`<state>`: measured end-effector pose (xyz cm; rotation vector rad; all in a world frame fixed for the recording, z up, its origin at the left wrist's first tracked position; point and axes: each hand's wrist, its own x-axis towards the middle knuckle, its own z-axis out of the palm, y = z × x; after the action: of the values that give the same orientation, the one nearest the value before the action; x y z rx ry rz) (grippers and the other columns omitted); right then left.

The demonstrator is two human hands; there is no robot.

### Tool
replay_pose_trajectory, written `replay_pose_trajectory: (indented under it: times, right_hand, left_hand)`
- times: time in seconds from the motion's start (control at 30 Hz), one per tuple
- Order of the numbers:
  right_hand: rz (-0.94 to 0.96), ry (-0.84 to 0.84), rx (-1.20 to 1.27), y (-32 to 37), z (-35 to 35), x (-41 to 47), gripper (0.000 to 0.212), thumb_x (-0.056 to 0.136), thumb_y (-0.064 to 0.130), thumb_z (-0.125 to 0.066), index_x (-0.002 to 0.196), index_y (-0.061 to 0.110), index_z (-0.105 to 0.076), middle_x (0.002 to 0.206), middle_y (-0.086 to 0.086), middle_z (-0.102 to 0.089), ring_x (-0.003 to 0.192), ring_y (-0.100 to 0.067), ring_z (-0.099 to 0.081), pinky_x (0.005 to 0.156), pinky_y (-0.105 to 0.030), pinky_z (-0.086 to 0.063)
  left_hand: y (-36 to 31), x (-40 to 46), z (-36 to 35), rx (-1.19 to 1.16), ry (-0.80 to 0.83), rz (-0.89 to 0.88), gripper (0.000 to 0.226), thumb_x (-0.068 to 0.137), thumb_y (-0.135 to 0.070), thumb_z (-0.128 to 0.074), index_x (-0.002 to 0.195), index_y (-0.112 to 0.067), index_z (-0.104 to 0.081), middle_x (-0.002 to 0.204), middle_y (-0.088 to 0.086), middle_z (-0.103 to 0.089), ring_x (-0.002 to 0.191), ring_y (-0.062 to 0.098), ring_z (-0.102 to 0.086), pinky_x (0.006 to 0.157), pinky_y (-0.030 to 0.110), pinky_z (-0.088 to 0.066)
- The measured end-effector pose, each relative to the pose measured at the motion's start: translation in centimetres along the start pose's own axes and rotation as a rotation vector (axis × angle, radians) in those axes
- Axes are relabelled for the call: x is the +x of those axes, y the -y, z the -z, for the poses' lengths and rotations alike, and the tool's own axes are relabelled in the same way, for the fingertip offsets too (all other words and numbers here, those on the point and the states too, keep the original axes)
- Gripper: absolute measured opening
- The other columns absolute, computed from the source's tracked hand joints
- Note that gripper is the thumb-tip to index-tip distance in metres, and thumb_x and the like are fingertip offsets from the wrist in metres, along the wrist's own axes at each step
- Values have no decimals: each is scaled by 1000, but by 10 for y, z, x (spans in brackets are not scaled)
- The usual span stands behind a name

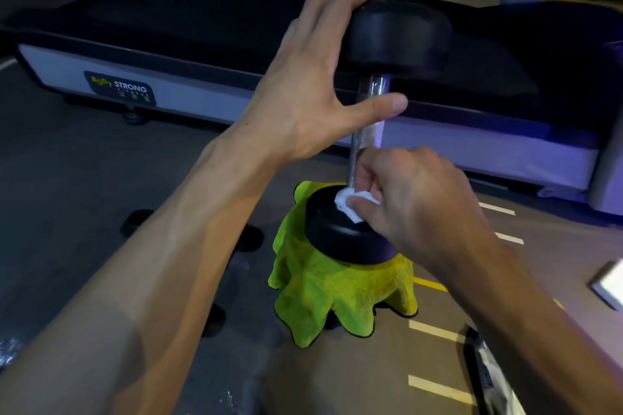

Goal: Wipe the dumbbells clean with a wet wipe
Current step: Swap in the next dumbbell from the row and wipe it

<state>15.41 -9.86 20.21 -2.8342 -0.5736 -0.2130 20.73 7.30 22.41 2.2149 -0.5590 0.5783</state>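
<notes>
A black dumbbell [367, 131] with a chrome knurled handle stands upright, its lower head resting on a lime-green cloth [337, 293] draped over something on the floor. My left hand [313, 77] holds the upper head from the left side, fingers curled over its top and thumb stretched toward the handle. My right hand [414, 202] pinches a crumpled white wet wipe [354, 204] against the top of the lower head, right at the base of the handle.
A treadmill [168, 77] with a "Body Strong" label runs across the back. Dark round shapes [135, 221] lie on the floor at left. A silvery packet [492, 377] lies at the lower right, and a white flat object [610, 283] sits at the right edge.
</notes>
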Motion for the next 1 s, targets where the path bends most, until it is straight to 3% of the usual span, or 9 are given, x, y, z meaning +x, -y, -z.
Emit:
replay_pose_trajectory:
  times: [0.13, 0.23, 0.33, 0.47, 0.63, 0.8, 0.87, 0.93, 1.0]
  right_hand:
    - [122, -273, -54, 4, -11, -3, 19, 86, 23, -75, 91, 17, -57, 76, -3, -64, 69, -38, -61, 54, -35, -38]
    - [121, -538, 7, -10, -12, 11, 23, 80, 13, -78, 89, 15, -58, 76, -2, -62, 69, -34, -57, 52, -37, -40]
    - [177, -505, -7, -15, -23, 2, 20, 84, 19, -78, 85, 15, -58, 73, 0, -57, 70, -31, -50, 58, -41, -40]
    - [169, -331, 39, -25, -23, -7, 18, 87, 38, -73, 88, 23, -64, 75, 6, -60, 73, -30, -58, 65, -41, -46]
    - [152, -584, 163, -24, 3, 5, 12, 90, 12, -73, 102, 15, -70, 97, -2, -62, 80, -16, -57, 65, -31, -44]
    - [246, -242, 144, -28, -25, -14, 17, 83, 8, -77, 91, 21, -70, 84, 6, -60, 68, -13, -58, 63, -30, -51]
    - [237, -99, 189, -31, -12, -9, 19, 77, 9, -80, 83, 25, -71, 72, 10, -61, 64, -9, -54, 61, -19, -45]
    - [177, 108, 171, -26, 4, -3, 15, 78, 14, -76, 79, 28, -71, 66, 10, -64, 68, -9, -56, 64, -15, -43]
    - [154, 192, 158, -25, 7, 0, 11, 78, 17, -72, 79, 28, -72, 67, 9, -67, 73, -8, -59, 67, -14, -43]
  left_hand:
    - [-2, 2, 3, -8, -11, -10, 82, 82, -52, -79, 150, -27, -41, 145, -7, -41, 131, 15, -49, 107, 39, -49]
    - [-2, 2, 2, -13, -19, -23, 75, 86, -48, -77, 149, -24, -43, 145, -6, -44, 131, 8, -49, 107, 28, -46]
    - [-1, 2, 3, -45, -37, -9, 72, 87, -45, -77, 148, -26, -45, 144, -8, -45, 130, 2, -48, 106, 21, -43]
    - [2, -1, 4, -59, -37, -4, 69, 90, -54, -71, 149, -30, -44, 144, -10, -44, 129, 0, -49, 105, 22, -45]
    - [7, -1, 4, -97, -73, 9, 65, 95, -55, -67, 149, -25, -45, 136, -9, -45, 123, 3, -53, 105, 27, -48]
    - [10, -4, 6, -86, -78, 11, 65, 95, -56, -67, 148, -26, -45, 137, -11, -46, 126, 3, -52, 108, 31, -46]
    - [8, -4, 5, -97, -71, -2, 65, 95, -56, -67, 148, -26, -45, 137, -11, -46, 126, 3, -52, 107, 31, -46]
    - [5, -4, 5, -102, -58, -7, 65, 94, -57, -67, 148, -27, -45, 138, -12, -45, 126, 0, -50, 106, 23, -45]
    - [2, -3, 5, -86, -41, -2, 65, 94, -59, -67, 148, -31, -45, 140, -15, -45, 127, -5, -48, 103, 16, -42]
